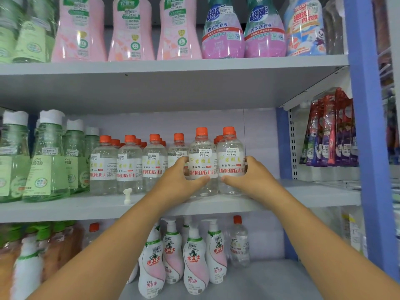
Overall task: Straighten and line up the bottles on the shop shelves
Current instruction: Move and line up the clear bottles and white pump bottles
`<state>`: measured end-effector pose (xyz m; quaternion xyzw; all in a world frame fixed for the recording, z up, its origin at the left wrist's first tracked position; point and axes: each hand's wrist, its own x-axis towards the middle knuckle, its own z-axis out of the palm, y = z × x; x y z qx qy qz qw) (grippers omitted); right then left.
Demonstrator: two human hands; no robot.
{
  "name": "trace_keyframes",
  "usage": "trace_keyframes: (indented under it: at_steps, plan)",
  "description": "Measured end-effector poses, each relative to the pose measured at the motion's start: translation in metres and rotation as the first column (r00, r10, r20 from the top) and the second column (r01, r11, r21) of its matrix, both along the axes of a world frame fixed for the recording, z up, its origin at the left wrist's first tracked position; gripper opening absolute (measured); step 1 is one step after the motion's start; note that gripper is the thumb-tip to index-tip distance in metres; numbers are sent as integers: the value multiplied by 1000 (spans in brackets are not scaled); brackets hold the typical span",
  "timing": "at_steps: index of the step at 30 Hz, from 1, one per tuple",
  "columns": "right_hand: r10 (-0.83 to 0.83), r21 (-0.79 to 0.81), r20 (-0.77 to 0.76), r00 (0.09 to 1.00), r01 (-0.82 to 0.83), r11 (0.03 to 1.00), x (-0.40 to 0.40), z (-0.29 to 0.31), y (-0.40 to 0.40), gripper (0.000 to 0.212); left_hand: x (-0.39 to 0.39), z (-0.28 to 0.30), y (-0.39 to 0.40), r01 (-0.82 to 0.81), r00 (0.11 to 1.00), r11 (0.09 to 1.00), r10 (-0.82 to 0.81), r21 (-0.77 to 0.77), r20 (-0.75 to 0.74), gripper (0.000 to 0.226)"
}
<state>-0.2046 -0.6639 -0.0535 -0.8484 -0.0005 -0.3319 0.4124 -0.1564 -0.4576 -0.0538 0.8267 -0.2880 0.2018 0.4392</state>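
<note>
Grey middle shelf [216, 207] spans the frame, blue upright [365, 126] at 3 o'clock. Upper shelf at 12: pink bottles [132, 29]. Green bottles [46, 156] at 9, white pump bottles [195, 256] on the lower shelf at 6. Row of clear orange-capped bottles [129, 163] stands upright at centre of the middle shelf. Left hand [184, 180] is wrapped round one clear bottle [202, 163], thumb across the front, fingers behind its left side. Right hand [246, 176] is curled round the neighbouring bottle [230, 161] at its 3 o'clock. Both bottles touching, upright, near shelf front edge. Small white cap piece [127, 194] on the shelf at 8 o'clock of the hands.
</note>
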Motion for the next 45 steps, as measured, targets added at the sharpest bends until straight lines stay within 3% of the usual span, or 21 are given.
trace_keyframes:
  at_steps: [3,5,7,9,11,12,14,17,20,23,28,32,39,45]
  plan:
    - [6,-6,-15,1000,-6,1000,-3,2,3,58,-7,0,0,-2,1000,1000,2,10,7,70]
    - [-38,10,41,998,38,999,-12,2,7,63,-21,-4,5,-2,993,1000,5,-27,120,68]
    - [-123,36,272,955,117,992,-26,-8,11,70,-44,-24,18,53,954,983,2,-177,299,57]
    - [-111,61,562,820,93,994,-48,-39,21,54,-68,-63,38,98,917,939,44,-331,396,42]
    - [-56,-11,701,711,89,996,-68,-88,36,37,-80,-117,59,64,923,895,116,-441,368,33]
    - [-20,-55,704,710,83,995,-71,-116,44,32,-76,-148,70,15,945,878,145,-479,295,32]
    - [22,-65,574,819,20,998,-62,-166,56,27,-57,-203,92,-129,981,849,185,-513,60,29]
    - [63,161,151,986,-87,983,-17,-224,63,38,-20,-255,132,-344,931,842,250,-415,-266,23]
    - [131,227,-167,977,-91,970,25,-253,66,42,11,-267,162,-465,842,847,333,-257,-424,29]
    - [95,188,-287,953,-41,981,56,-274,74,48,36,-260,165,-436,833,875,304,-211,-462,28]
    - [-32,87,-315,948,63,994,98,-289,87,60,74,-248,135,-247,885,939,118,-240,-450,43]
    - [-73,17,-347,935,84,996,108,-279,96,34,102,-243,112,-120,879,983,41,-137,-475,57]
    - [-111,-16,-320,941,112,994,100,-277,86,18,112,-249,168,-248,877,956,151,-159,-456,46]
    - [-338,-17,-245,909,345,938,73,-280,63,28,146,-250,239,-393,871,908,317,-145,-376,47]
